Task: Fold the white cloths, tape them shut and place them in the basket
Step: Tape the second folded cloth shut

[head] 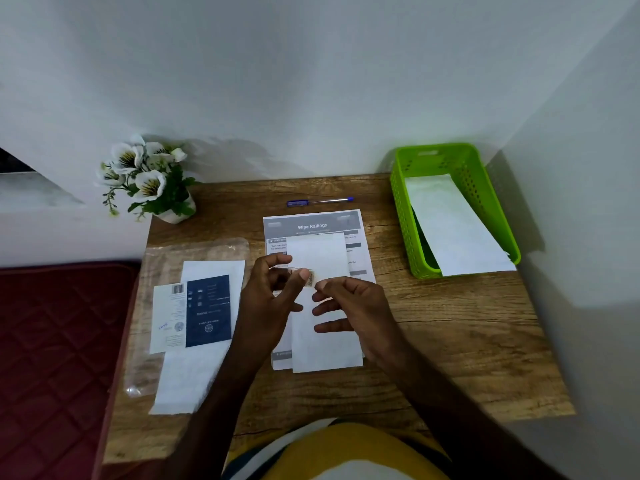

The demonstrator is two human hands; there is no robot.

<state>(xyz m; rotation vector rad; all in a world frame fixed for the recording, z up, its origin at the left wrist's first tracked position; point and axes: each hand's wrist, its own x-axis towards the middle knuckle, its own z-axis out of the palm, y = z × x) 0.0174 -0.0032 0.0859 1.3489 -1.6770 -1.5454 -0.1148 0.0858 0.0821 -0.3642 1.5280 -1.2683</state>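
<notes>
A folded white cloth lies lengthwise on a printed sheet in the middle of the wooden table. Just above it, my left hand holds a small roll of clear tape between thumb and fingers. My right hand pinches the brownish free end of the tape beside the roll, its other fingers spread over the cloth. A green plastic basket stands at the back right with one folded white cloth leaning inside it. Another white cloth lies at the left.
A printed sheet headed "Wipe Railings" lies under the middle cloth. A blue pen lies behind it. A clear plastic bag with a dark blue card covers the left side. A flower pot stands at the back left corner.
</notes>
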